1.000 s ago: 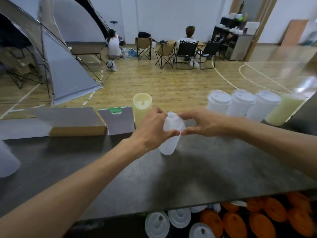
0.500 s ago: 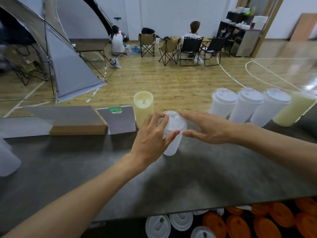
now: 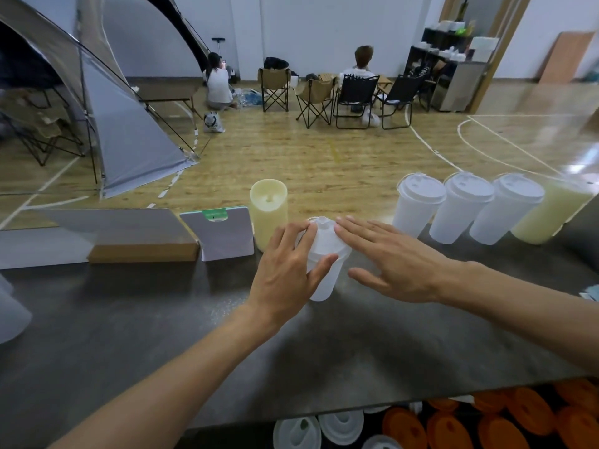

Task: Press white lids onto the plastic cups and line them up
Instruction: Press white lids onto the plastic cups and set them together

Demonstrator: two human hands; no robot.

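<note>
A frosted plastic cup (image 3: 319, 280) stands upright on the dark grey surface (image 3: 162, 319), near its middle, with a white lid (image 3: 324, 236) sitting on its top. The left hand (image 3: 288, 270) is at the left side of the cup: its fingers lie on the left part of the lid and its thumb (image 3: 322, 267) presses against the cup wall under the lid rim, so its grip is clamped on the cup and lid. The right hand (image 3: 395, 257) lies flat with straight, spread fingers; its fingertips (image 3: 340, 222) touch the right side of the lid, and its grip is apart, holding nothing.

Just behind the cup, to the left, stands a pale yellow cylinder like a candle (image 3: 268, 213). At the far right edge of the surface three lidded white cups (image 3: 460, 207) stand in a row, side by side, and next to them is a cup with pale yellow liquid (image 3: 547, 215). On the left there are a small white stand with a green clip (image 3: 220, 233) and a flat brown box (image 3: 142, 251).

Below the near edge of the surface lie loose white lids (image 3: 340, 427) and, to the right of them, orange lids (image 3: 486, 422). Far behind, on the wooden floor (image 3: 324, 157), there are a grey tent (image 3: 123, 124), folding chairs (image 3: 353, 95) and two seated persons.
</note>
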